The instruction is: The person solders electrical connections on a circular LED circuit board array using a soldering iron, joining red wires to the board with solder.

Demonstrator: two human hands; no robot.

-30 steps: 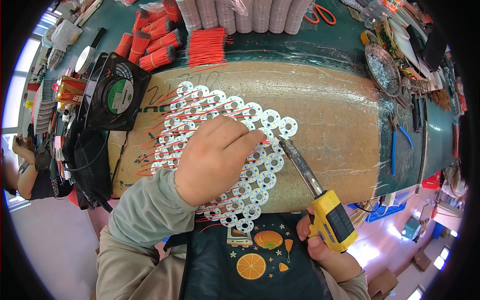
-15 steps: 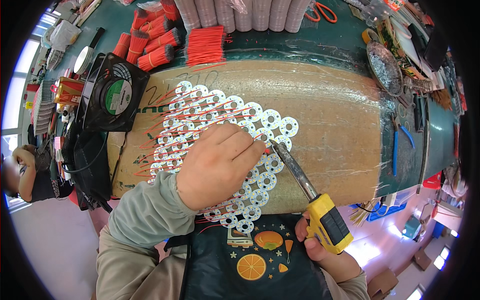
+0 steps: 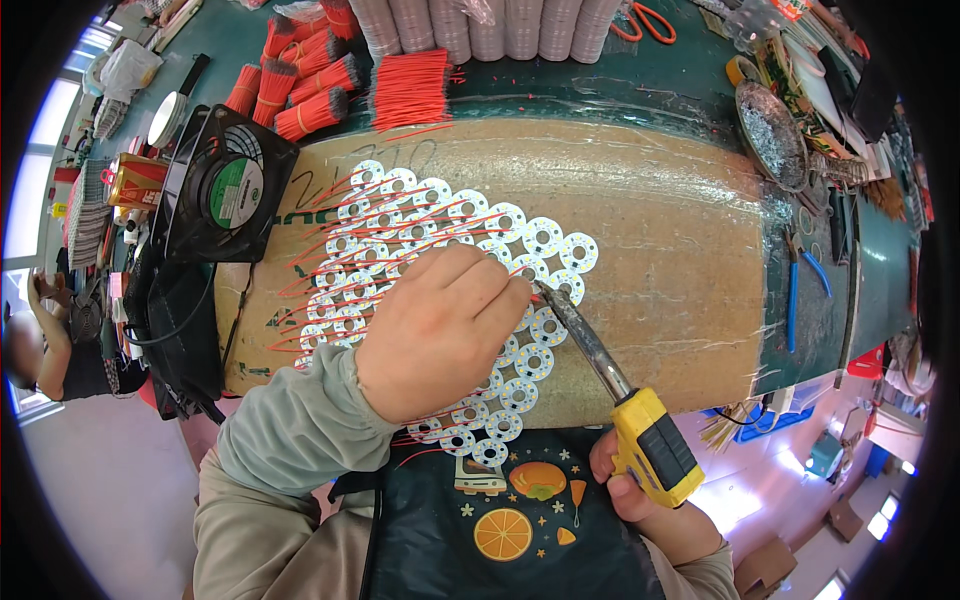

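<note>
"Over the left half of the brown board, what's laid out?"

"White ring-shaped discs in slanting rows, from near the board's far edge down to its near one. My left hand covers the middle of them, so I can't count them."

"Is it holding anything?"

"It's pinched on a red wire. Only a speck shows at the fingertips; my thumb is mostly hidden, and the rest of the wire I can't trace."

"And your right?"

"My right hand is wrapped round a yellow-handled soldering iron, just off the near edge, some fingers behind the grip. Its tip is beside my left fingertips; whether it touches a disc, I can't make out."

"Around you?"

"A black fan at the board's far left corner. Past the far edge, on the green counter, a wire heap; the grey stacks are cut off above."
</note>
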